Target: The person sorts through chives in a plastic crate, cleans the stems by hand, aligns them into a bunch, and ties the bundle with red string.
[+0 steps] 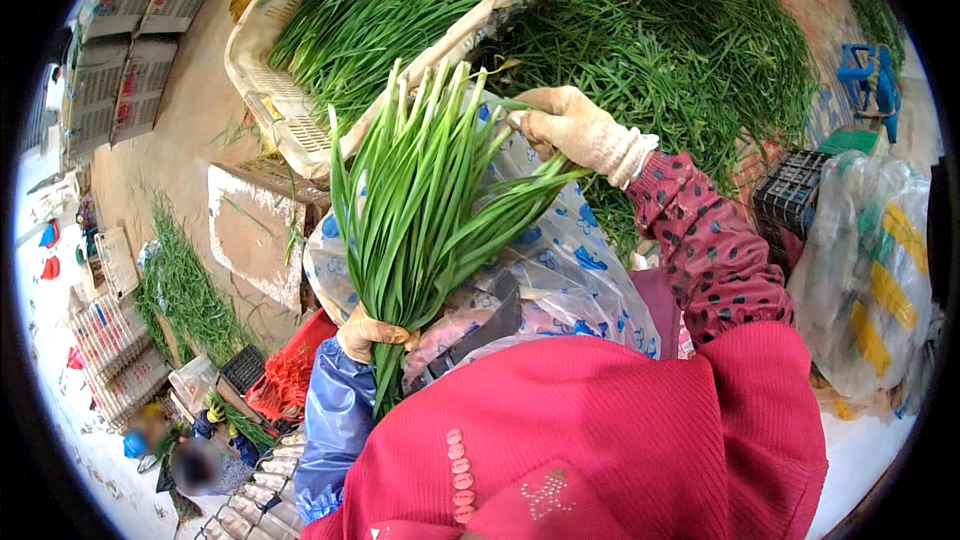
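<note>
A thick bunch of garlic chives [420,200] lies across my lap, its pale stem ends pointing away from me. My left hand [372,334], in a cream work glove, is wrapped around the leafy end close to my body. On the far right side of the bunch, my right hand [580,132], gloved too, is closed on a few chive stalks that fan out from the rest; the fingertips are partly hidden. Under the bunch, a clear plastic apron [580,270] with blue prints covers my lap.
Ahead stands a cream plastic crate [300,130] full of chives. A large heap of loose chives [690,60] spreads to its right. At left are a worn board [255,235] and a red basket [300,360]; at right, a black crate [785,195] and a plastic bag [870,270].
</note>
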A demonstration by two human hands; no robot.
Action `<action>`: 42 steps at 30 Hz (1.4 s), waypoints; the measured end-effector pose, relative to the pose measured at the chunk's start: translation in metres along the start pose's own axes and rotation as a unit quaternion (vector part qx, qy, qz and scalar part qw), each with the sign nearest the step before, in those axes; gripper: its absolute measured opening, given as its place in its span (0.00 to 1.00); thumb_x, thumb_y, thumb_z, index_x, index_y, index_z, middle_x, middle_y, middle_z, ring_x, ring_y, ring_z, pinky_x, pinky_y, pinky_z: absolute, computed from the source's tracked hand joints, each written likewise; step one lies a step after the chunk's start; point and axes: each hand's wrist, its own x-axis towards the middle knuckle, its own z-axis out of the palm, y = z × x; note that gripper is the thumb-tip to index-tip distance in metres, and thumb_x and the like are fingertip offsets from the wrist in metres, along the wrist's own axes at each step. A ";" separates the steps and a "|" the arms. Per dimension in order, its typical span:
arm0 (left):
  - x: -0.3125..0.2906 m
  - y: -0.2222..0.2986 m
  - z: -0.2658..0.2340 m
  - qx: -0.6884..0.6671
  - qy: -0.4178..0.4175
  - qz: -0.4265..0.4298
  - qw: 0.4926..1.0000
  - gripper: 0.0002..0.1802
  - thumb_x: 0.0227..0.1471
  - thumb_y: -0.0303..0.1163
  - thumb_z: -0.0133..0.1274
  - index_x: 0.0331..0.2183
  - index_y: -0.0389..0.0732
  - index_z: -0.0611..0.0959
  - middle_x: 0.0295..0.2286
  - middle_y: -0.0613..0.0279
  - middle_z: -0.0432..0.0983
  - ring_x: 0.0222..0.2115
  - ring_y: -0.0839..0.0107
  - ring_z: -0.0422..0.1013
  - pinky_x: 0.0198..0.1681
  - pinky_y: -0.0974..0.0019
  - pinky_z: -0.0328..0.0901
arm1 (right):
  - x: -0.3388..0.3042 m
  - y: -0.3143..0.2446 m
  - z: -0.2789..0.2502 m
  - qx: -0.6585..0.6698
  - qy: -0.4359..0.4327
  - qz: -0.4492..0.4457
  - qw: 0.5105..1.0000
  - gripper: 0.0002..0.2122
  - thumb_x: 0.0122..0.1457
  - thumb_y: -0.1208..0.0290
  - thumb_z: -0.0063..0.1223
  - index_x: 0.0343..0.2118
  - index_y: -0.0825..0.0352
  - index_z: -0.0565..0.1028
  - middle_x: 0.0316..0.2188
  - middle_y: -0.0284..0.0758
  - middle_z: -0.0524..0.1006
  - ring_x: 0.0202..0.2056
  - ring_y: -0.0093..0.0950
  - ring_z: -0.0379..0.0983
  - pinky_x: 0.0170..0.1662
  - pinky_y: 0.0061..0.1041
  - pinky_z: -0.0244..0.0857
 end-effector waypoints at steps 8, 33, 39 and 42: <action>0.003 -0.007 0.007 -0.110 -0.009 0.020 0.994 0.37 0.27 0.20 0.58 0.47 0.28 0.72 0.30 0.48 0.76 0.17 0.62 0.70 0.19 0.64 0.64 | 0.019 -0.001 0.001 -0.139 0.085 -0.042 0.986 0.15 0.62 0.59 0.44 0.33 0.67 0.77 0.16 0.27 0.70 0.19 0.19 0.65 0.24 0.22 0.61; 0.008 -0.010 0.004 -0.129 -0.029 0.030 0.991 0.35 0.31 0.26 0.61 0.46 0.28 0.72 0.24 0.50 0.73 0.16 0.65 0.68 0.18 0.65 0.62 | -0.014 -0.031 0.044 -0.369 0.173 -0.429 0.806 0.08 0.45 0.71 0.59 0.30 0.66 0.77 0.25 0.39 0.77 0.30 0.38 0.76 0.34 0.33 0.70; 0.010 -0.005 0.003 -0.083 -0.037 0.018 0.996 0.32 0.31 0.25 0.60 0.45 0.28 0.73 0.26 0.49 0.75 0.16 0.66 0.68 0.18 0.67 0.62 | -0.021 -0.015 0.098 -0.454 0.047 -0.500 0.736 0.10 0.39 0.67 0.57 0.28 0.57 0.75 0.45 0.30 0.75 0.51 0.33 0.69 0.59 0.42 0.52; 0.009 -0.002 0.012 -0.081 -0.019 0.009 0.997 0.32 0.31 0.24 0.61 0.44 0.28 0.74 0.25 0.50 0.75 0.17 0.67 0.68 0.19 0.66 0.63 | -0.022 -0.013 0.088 -0.131 0.026 -0.413 0.901 0.05 0.50 0.78 0.55 0.31 0.64 0.75 0.30 0.35 0.77 0.33 0.28 0.75 0.35 0.25 0.70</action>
